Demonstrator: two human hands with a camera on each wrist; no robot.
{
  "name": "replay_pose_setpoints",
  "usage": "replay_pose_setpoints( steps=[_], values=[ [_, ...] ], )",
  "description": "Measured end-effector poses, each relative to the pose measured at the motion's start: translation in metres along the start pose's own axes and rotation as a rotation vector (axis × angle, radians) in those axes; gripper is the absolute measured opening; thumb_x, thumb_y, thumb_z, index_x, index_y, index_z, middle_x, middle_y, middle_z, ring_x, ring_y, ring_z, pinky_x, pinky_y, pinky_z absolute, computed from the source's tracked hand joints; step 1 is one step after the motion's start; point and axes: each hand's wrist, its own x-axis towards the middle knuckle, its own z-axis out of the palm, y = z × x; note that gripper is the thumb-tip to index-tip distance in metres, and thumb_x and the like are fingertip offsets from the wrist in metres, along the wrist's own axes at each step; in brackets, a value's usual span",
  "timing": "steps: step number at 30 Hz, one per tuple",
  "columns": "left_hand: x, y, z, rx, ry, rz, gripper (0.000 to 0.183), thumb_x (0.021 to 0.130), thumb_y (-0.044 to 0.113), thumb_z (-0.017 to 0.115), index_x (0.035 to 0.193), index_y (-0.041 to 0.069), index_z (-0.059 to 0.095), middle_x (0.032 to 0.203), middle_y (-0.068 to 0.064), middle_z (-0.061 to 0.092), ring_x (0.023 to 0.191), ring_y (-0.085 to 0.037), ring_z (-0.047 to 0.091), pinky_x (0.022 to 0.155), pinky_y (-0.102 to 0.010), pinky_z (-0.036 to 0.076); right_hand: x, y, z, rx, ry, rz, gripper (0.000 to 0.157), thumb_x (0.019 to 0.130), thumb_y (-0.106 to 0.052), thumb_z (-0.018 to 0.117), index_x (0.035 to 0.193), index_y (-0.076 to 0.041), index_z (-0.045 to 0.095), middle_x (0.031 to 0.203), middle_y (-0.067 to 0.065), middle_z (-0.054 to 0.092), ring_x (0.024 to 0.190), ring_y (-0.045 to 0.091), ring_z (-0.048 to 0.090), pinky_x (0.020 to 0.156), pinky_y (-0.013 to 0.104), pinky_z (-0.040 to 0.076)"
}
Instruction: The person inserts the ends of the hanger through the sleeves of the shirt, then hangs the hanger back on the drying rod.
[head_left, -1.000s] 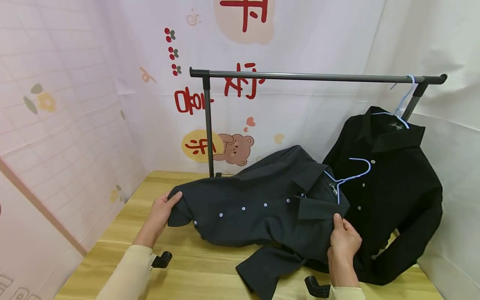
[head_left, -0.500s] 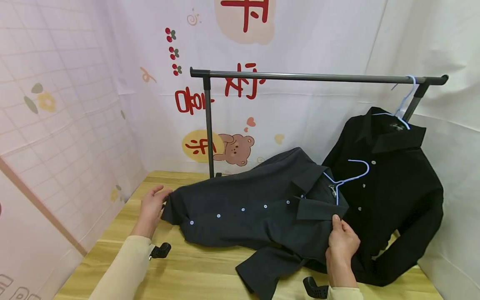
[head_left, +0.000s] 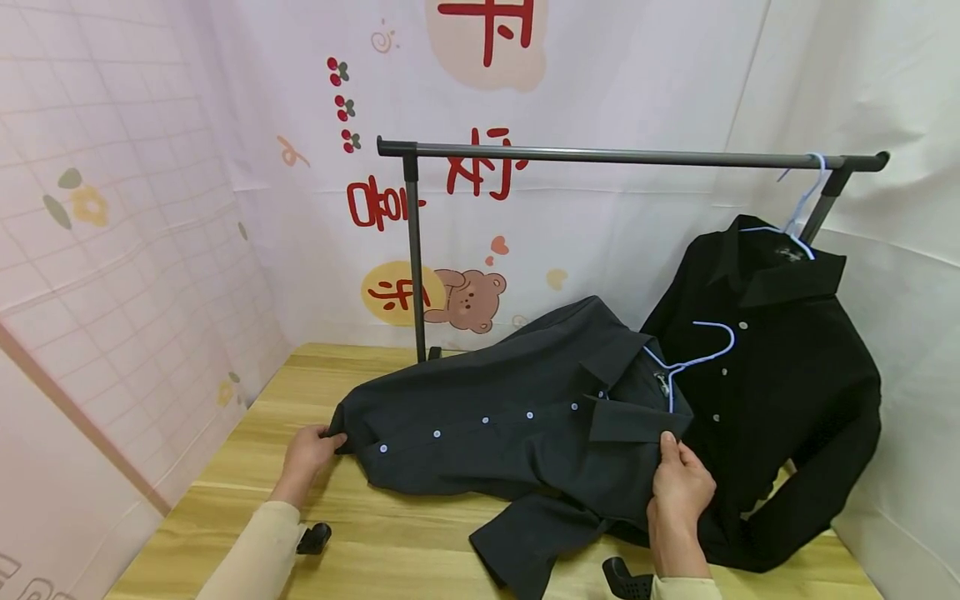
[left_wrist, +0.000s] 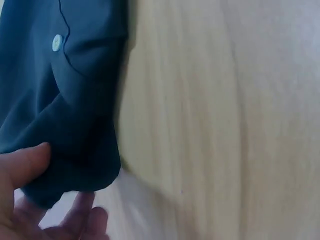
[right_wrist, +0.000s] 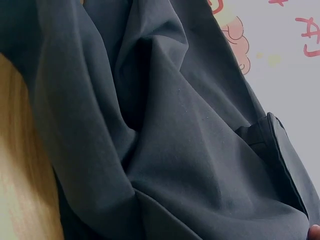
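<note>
A dark grey button-up shirt [head_left: 480, 383] lies stretched across the table, its collar to the right and hem to the left. From the neck opening sticks the hook of a light blue hanger [head_left: 677, 366]. My left hand [head_left: 306, 457] pinches the hem; in the left wrist view the thumb [left_wrist: 27, 162] lies over the cloth and the fingers are beneath it. Beside the collar, my right hand [head_left: 682, 483] pinches the shirt at the shoulder. The right wrist view holds mostly folds of grey cloth, with just a fingertip at its corner.
A black shirt [head_left: 802, 367] hangs on another light blue hanger [head_left: 797, 204] at the right end of the clothes rack [head_left: 600, 156]. The grey shirt overlaps its left side. A wooden table [head_left: 397, 550] is underneath, with printed cloth walls behind and beside it.
My left hand lets go of the hem, moves left, then takes hold of it again slightly lower. The hem end has dropped flatter. My right hand keeps its grip almost unmoved.
</note>
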Motion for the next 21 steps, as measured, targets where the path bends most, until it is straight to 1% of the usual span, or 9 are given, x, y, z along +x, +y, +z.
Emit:
replay_pose_setpoints(
  steps=[2, 4, 6, 9, 13, 15, 17, 19, 21],
  values=[
    [-0.001, -0.001, -0.004, -0.013, 0.046, -0.009, 0.034, 0.098, 0.021, 0.059, 0.107, -0.012, 0.063, 0.113, -0.033, 0.061, 0.103, -0.049, 0.056, 0.088, -0.056, 0.043, 0.0, 0.0, 0.0, -0.004, -0.003, 0.002, 0.05, 0.098, -0.039, 0.062, 0.125, 0.003, 0.065, 0.11, 0.002, 0.057, 0.089, 0.009, 0.05, 0.081, 0.028, 0.041],
    [-0.001, -0.001, -0.008, -0.11, 0.07, -0.033, 0.036, 0.101, 0.025, 0.055, 0.106, -0.01, 0.06, 0.114, -0.031, 0.059, 0.103, -0.045, 0.054, 0.088, -0.053, 0.042, -0.001, 0.001, 0.0, -0.006, -0.005, 0.002, 0.051, 0.098, -0.039, 0.061, 0.125, 0.004, 0.065, 0.107, 0.002, 0.057, 0.089, 0.01, 0.05, 0.079, 0.028, 0.041],
    [0.001, 0.001, -0.013, -0.265, 0.092, -0.042, 0.036, 0.103, 0.027, 0.051, 0.105, -0.009, 0.056, 0.117, -0.029, 0.055, 0.104, -0.039, 0.051, 0.089, -0.047, 0.04, -0.001, 0.001, -0.001, -0.005, -0.006, 0.002, 0.05, 0.099, -0.039, 0.06, 0.124, 0.004, 0.065, 0.103, 0.002, 0.057, 0.088, 0.012, 0.05, 0.076, 0.027, 0.042],
    [0.002, 0.01, -0.022, -0.537, 0.103, -0.068, 0.037, 0.105, 0.032, 0.044, 0.112, -0.003, 0.053, 0.121, -0.015, 0.052, 0.106, -0.024, 0.049, 0.093, -0.036, 0.039, -0.002, 0.0, 0.0, -0.009, -0.006, 0.008, 0.051, 0.099, -0.04, 0.06, 0.125, 0.003, 0.065, 0.101, 0.001, 0.057, 0.088, 0.013, 0.051, 0.074, 0.026, 0.042],
    [0.001, 0.035, -0.038, -0.843, 0.127, -0.089, 0.031, 0.105, 0.036, 0.046, 0.114, 0.008, 0.051, 0.101, 0.004, 0.056, 0.086, -0.006, 0.058, 0.08, -0.023, 0.048, -0.003, -0.002, 0.0, -0.011, -0.017, 0.031, 0.052, 0.099, -0.042, 0.057, 0.129, 0.001, 0.063, 0.109, 0.004, 0.056, 0.091, 0.012, 0.05, 0.08, 0.028, 0.042],
    [0.001, 0.05, -0.047, -0.998, 0.142, -0.076, 0.026, 0.104, 0.034, 0.049, 0.115, 0.011, 0.049, 0.093, 0.004, 0.055, 0.075, -0.006, 0.06, 0.07, -0.022, 0.051, -0.003, -0.002, 0.0, -0.007, -0.024, 0.043, 0.053, 0.1, -0.042, 0.056, 0.131, 0.0, 0.062, 0.112, 0.004, 0.054, 0.093, 0.012, 0.05, 0.083, 0.03, 0.041],
    [0.002, 0.065, -0.057, -1.163, 0.159, -0.047, 0.023, 0.103, 0.031, 0.051, 0.118, 0.013, 0.046, 0.098, 0.004, 0.054, 0.077, -0.006, 0.061, 0.067, -0.022, 0.052, -0.003, -0.002, 0.0, -0.003, -0.021, 0.048, 0.053, 0.1, -0.042, 0.056, 0.132, 0.0, 0.062, 0.113, 0.005, 0.054, 0.093, 0.012, 0.049, 0.084, 0.03, 0.041],
    [0.006, 0.077, -0.066, -1.318, 0.199, -0.003, 0.024, 0.102, 0.026, 0.055, 0.119, 0.011, 0.046, 0.103, 0.001, 0.053, 0.078, -0.008, 0.062, 0.066, -0.023, 0.053, -0.003, -0.003, 0.0, 0.004, -0.014, 0.046, 0.053, 0.099, -0.041, 0.058, 0.131, 0.001, 0.062, 0.112, 0.004, 0.055, 0.093, 0.011, 0.049, 0.084, 0.03, 0.041],
    [0.01, 0.085, -0.073, -1.376, 0.218, 0.02, 0.027, 0.101, 0.026, 0.056, 0.121, 0.01, 0.046, 0.108, -0.002, 0.05, 0.08, -0.01, 0.061, 0.066, -0.022, 0.052, -0.002, -0.002, 0.0, 0.009, -0.004, 0.039, 0.05, 0.099, -0.04, 0.059, 0.128, 0.0, 0.065, 0.109, 0.002, 0.055, 0.092, 0.011, 0.049, 0.082, 0.028, 0.04]
  ],
)
